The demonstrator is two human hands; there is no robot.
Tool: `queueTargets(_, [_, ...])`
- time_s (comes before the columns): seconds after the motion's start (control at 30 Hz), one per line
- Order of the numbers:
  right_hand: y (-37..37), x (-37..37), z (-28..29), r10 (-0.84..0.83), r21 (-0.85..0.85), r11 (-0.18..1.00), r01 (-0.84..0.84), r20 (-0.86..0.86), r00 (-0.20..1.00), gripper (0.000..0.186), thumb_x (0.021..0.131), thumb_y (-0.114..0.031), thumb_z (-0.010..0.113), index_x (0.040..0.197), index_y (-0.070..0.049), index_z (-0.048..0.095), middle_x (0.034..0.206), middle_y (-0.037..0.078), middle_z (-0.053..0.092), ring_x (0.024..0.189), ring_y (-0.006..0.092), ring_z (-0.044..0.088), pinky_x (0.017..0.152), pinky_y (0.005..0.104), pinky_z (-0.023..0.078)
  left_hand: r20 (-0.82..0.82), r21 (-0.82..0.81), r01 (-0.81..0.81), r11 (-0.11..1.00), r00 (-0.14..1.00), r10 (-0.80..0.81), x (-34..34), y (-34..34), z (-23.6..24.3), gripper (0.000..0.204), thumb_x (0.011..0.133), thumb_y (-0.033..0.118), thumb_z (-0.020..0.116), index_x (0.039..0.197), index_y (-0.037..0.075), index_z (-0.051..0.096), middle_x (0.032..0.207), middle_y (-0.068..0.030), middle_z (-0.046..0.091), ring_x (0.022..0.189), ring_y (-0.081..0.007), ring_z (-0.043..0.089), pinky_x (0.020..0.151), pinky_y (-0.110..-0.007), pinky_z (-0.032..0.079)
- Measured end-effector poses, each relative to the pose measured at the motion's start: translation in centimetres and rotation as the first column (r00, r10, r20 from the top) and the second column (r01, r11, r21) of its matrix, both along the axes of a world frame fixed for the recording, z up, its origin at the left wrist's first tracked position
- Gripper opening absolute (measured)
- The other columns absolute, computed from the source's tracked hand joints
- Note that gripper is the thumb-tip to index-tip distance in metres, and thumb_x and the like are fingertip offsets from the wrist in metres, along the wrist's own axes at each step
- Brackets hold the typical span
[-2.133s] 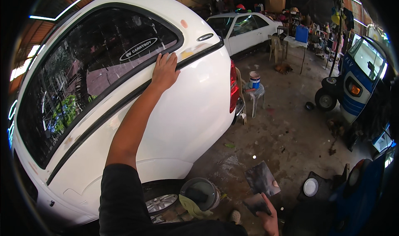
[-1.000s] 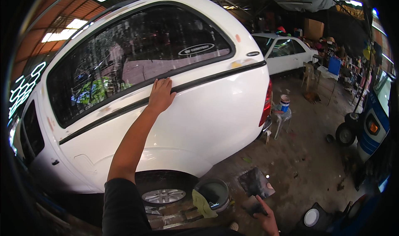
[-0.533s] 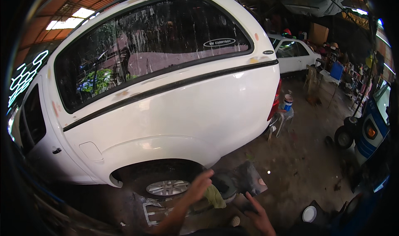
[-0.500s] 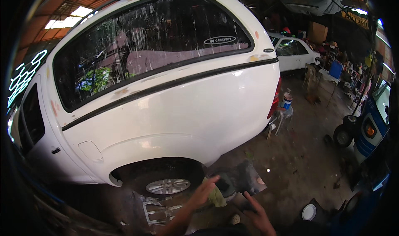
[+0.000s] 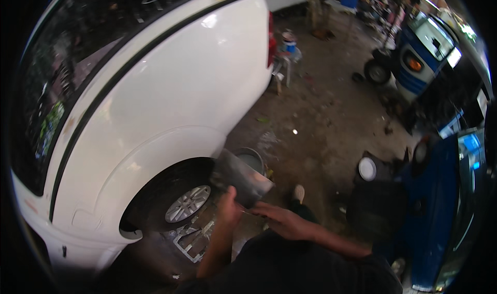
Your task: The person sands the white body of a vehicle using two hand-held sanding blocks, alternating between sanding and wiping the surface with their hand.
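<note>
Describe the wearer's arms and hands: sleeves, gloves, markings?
Left hand and right hand are both ungloved. The left forearm and right forearm are uncovered too, up to a plain dark top. No watch, band or cable can be made out on either arm; motion blur hides finer markings.

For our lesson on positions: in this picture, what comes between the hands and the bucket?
In the head view, a flat dark sheet, partly hiding the bucket.
</note>
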State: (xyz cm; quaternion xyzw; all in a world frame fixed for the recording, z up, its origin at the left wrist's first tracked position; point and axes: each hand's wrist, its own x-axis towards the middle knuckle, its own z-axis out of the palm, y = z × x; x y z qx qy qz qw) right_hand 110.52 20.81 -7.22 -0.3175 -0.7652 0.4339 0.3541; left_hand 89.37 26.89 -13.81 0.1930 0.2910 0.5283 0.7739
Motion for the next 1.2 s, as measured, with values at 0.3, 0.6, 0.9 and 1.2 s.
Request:
queueTargets(0.3, [1.9, 12.6, -5.4, -0.741, -0.679, 0.579, 0.452, -0.207, 0.639, 0.032, 0.093, -0.008, 0.064, 0.122, 0.000, 0.053, 0.111, 0.006, 0.063, 0.101, 0.0152, 0.059, 0.090, 0.0309, 0.048, -0.388, 0.194, -0.159, 0.968, 0.894, 0.224, 6.7, 8.1, 1.6, 0.043, 0.093, 0.005, 0.055, 0.135, 0.002, 0.045, 0.127, -0.0125, 0.058, 0.116, -0.0280, 0.059, 0.097, -0.042, 0.051])
queueTargets(0.6, [12.0, 28.2, -6.4, -0.911, -0.569, 0.406, 0.715, -0.195, 0.362, 0.045, 0.098, -0.012, 0.057, 0.141, -0.004, 0.046, 0.105, 0.004, 0.057, 0.092, 0.0098, 0.052, 0.083, 0.0237, 0.043, -0.099, -0.218, 0.337, 0.916, 0.926, -0.364, 25.8, 13.5, 1.9, 0.042, 0.097, 0.006, 0.051, 0.138, 0.005, 0.041, 0.126, -0.0153, 0.058, 0.114, -0.0297, 0.061, 0.097, -0.045, 0.052])
queueTargets(0.9, [21.9, 40.4, -5.6, -0.919, -0.396, 0.395, 0.829, -0.170, 0.356, 0.046, 0.098, -0.022, 0.058, 0.137, -0.002, 0.047, 0.107, 0.011, 0.060, 0.094, 0.0157, 0.056, 0.083, 0.0298, 0.047, -0.030, -0.256, 0.579, 0.774, 0.795, -0.605, 42.6, 18.7, 3.3, 0.043, 0.097, 0.017, 0.058, 0.136, 0.007, 0.043, 0.119, -0.0109, 0.061, 0.106, -0.0238, 0.063, 0.086, -0.041, 0.055])
queueTargets(1.2, [19.9, 50.4, -7.8, -0.946, -0.160, 0.296, 0.942, 0.089, 0.313, 0.056, 0.087, -0.023, 0.074, 0.131, 0.001, 0.049, 0.117, 0.021, 0.062, 0.106, 0.0291, 0.062, 0.092, 0.0391, 0.048, -0.206, -0.107, 0.654, 0.748, 0.722, -0.661, 50.4, 29.3, 4.9, 0.044, 0.098, 0.017, 0.057, 0.138, 0.006, 0.042, 0.122, -0.0130, 0.060, 0.104, -0.0233, 0.065, 0.071, -0.037, 0.061])
